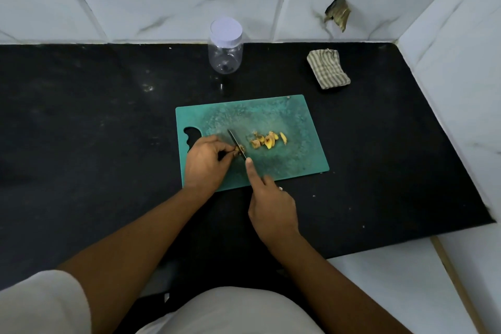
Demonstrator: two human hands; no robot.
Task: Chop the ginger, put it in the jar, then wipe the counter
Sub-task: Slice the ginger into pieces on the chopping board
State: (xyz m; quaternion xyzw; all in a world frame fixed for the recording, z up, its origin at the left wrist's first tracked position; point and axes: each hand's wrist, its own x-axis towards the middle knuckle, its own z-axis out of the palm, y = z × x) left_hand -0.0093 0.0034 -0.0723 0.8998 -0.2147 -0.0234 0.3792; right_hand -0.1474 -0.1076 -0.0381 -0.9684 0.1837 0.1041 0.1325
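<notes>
Now left hand (207,161) pinches ginger (240,148) toward the left of the board (271,114); right hand (272,206) clamps the knife (235,143).

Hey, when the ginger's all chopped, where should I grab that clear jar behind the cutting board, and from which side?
Probably grip the clear jar round its body, below the white lid, reaching in from the near side over the cutting board. It stands upright and round-walled, and that grip leaves the lid free to twist off.
</notes>
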